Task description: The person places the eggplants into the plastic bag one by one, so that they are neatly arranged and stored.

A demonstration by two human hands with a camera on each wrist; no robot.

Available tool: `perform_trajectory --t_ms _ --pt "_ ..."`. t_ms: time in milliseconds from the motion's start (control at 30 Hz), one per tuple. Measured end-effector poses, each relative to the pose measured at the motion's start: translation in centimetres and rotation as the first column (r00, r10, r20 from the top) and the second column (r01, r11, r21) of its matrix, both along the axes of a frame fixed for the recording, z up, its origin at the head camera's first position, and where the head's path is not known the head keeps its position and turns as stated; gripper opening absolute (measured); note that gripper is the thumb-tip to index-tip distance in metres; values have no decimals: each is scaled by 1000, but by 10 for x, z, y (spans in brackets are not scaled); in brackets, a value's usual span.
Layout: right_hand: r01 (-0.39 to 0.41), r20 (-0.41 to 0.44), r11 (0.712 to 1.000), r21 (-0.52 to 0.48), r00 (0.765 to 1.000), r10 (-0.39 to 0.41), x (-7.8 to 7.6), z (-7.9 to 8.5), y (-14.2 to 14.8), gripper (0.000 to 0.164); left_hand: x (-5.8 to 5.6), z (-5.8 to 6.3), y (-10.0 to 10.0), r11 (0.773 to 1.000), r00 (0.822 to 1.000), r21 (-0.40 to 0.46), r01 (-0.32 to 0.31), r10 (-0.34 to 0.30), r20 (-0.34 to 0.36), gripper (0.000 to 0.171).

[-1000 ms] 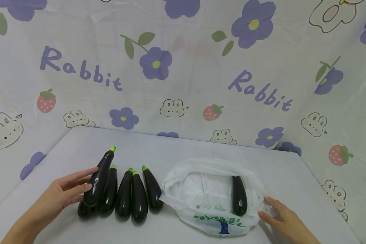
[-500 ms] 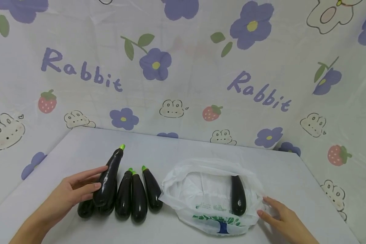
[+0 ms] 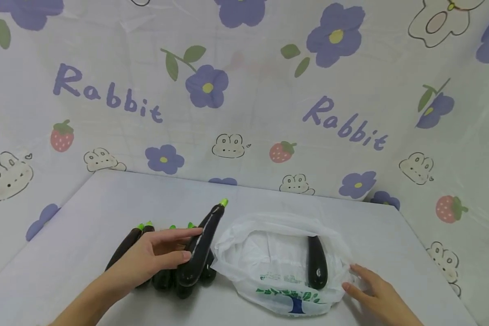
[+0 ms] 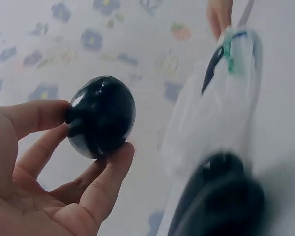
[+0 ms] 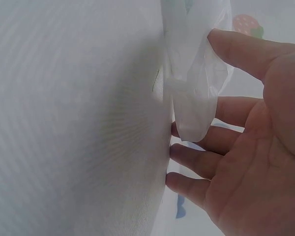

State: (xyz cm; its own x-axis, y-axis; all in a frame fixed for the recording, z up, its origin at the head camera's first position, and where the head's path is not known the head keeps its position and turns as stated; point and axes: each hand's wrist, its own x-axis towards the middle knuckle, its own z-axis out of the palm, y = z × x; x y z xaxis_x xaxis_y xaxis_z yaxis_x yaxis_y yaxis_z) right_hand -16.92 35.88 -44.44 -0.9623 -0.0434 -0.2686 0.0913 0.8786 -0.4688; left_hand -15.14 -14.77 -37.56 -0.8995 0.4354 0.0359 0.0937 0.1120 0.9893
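Observation:
My left hand (image 3: 140, 260) pinches a dark eggplant (image 3: 203, 244) with a bright green stem, held tilted above other eggplants. In the left wrist view the rounded end of this eggplant (image 4: 102, 118) sits between thumb and fingers. Several more eggplants (image 3: 124, 246) lie on the table, partly hidden behind the left hand. To their right stands a white plastic bag (image 3: 248, 287), its mouth spread wide, with one eggplant (image 3: 318, 265) inside. My right hand (image 3: 381, 292) holds the bag's right edge between thumb and fingers; the right wrist view shows thin plastic (image 5: 196, 98) there.
The white tabletop (image 3: 179, 192) reaches back to a hanging cloth (image 3: 244, 90) printed with flowers, rabbits and strawberries. The bag's left rim is close beside the rightmost eggplants on the table.
My left hand has carried its eggplant rightward over the other eggplants, close to the bag's left rim. The right hand and the bag stay nearly where they were.

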Motion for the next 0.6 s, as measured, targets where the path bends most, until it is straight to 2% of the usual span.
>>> perform_trajectory --t_ms 233,600 --pt "-3 -2 1000 -7 1000 3 0 1 -1 87 -8 8 37 995 995 -14 95 -95 -2 44" --pt "-5 -8 1000 -13 1000 5 1 1 -1 86 -16 1 68 993 989 20 118 -120 89 44"
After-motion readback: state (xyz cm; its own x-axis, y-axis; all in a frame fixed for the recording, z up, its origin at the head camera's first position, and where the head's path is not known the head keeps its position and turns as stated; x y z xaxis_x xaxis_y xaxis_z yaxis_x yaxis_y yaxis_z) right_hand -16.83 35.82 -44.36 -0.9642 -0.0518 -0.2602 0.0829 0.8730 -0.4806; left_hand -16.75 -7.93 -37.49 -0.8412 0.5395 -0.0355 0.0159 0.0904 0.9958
